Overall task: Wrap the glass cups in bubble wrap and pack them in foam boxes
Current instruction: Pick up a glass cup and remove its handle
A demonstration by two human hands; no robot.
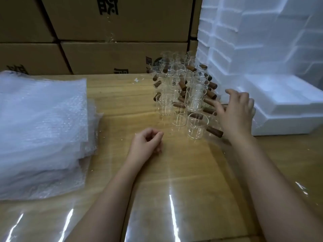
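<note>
Right hand point(234, 112) is hovering with fingers spread, gripping nothing, fingertips right by the glass cups point(181, 88) clustering just left of it. A foam box point(288, 109) is sitting just to its right. Left hand point(146, 144) is resting loosely curled and empty, with the bubble wrap stack point(40, 128) lying off to its left.
</note>
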